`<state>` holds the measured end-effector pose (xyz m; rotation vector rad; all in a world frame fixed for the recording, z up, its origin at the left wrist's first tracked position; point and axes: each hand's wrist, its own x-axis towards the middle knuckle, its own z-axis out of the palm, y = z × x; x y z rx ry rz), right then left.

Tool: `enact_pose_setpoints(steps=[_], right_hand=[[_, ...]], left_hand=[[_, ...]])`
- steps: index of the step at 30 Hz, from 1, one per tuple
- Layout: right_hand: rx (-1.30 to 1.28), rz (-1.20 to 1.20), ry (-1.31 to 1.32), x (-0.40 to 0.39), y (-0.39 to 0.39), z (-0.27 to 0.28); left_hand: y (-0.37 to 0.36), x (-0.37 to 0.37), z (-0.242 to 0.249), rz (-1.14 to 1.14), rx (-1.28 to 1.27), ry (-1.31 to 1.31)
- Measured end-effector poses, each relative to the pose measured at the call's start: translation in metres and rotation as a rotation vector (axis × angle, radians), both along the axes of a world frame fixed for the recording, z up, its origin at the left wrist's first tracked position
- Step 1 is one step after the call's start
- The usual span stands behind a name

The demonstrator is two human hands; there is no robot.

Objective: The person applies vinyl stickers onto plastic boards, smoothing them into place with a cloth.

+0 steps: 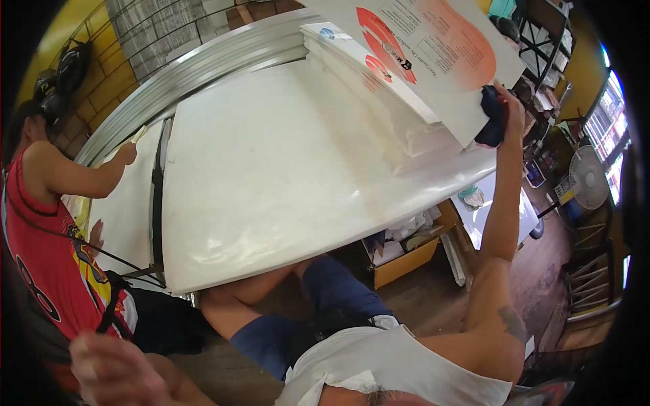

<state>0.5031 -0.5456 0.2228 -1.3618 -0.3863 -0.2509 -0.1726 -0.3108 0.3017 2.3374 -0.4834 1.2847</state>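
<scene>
Head cam: R hand, arm at full stretch, has its fingers curled round a bunched dark cloth at the near-R edge of a printed sheet. L hand is blurred, low at frame L, well apart from the sheet; can't tell how its fingers stand. Sheet lies on/over a stack of sheets at the bench's far R; stack's side makes a step up from the glossy white top. Ridged metal strips line the far side. Co-worker in red stands L, w/ a hand over a 2nd white surface, past a dark strip. Carton w/ papers sits under the front edge, nr the legs; fan further R. Front edge runs above the knees; widest room is over the top, btwn stack & dark strip.
</scene>
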Motion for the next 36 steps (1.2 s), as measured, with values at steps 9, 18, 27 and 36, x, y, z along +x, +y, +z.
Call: enact_pose_setpoints(steps=[9,18,27,36], right_hand=[[-0.412,-0.07,0.069,0.079,0.0,-0.045],[-0.09,-0.051,0.103,0.099,0.005,-0.07],[-0.212,-0.13,0.112,0.068,0.014,-0.064],[-0.462,-0.068,0.09,0.118,0.009,-0.057]], left_hand=[[-0.021,0.012,0.025,-0.078,0.04,0.115],[-0.025,-0.014,0.03,-0.133,-0.199,0.291],[-0.015,-0.022,-0.004,-0.204,-0.303,0.12],[-0.019,-0.019,-0.025,-0.249,-0.485,-0.008]])
